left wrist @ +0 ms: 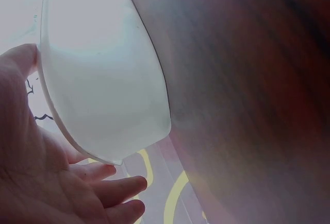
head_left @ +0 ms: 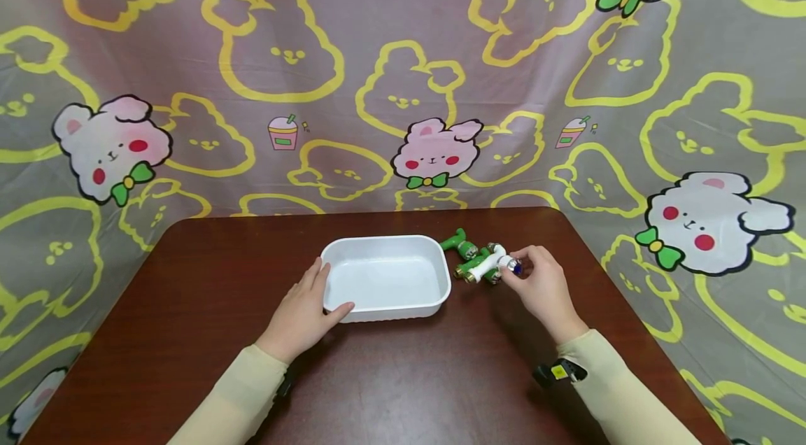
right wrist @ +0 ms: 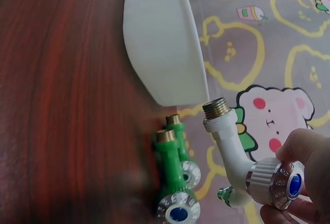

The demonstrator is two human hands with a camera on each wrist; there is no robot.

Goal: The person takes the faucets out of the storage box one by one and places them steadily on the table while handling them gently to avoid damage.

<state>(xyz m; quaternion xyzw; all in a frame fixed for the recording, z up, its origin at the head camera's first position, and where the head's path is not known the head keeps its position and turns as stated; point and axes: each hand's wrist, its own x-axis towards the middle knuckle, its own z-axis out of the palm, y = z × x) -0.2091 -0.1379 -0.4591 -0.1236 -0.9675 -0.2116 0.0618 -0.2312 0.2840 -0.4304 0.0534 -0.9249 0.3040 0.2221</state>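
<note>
A white plastic basin [head_left: 387,312] stands on the brown table. My left hand [head_left: 302,315] rests against its left end, thumb by the front rim and fingers along the side. In the left wrist view the fingers [left wrist: 121,189] are spread and fairly straight beside the basin wall [left wrist: 103,90]. My right hand [head_left: 544,291] pinches the knob of a white tap [head_left: 483,268] between thumb and fingers. That tap [right wrist: 227,147] has a brass threaded end, a chrome-ringed handle and a blue cap. Green taps [head_left: 456,242] lie under and behind it; two show in the right wrist view.
The table [head_left: 403,375] has its far edge close behind the basin. A patterned cloth [head_left: 352,102] with bear and rabbit drawings hangs behind and along both sides. The green taps lie close to the basin's right end.
</note>
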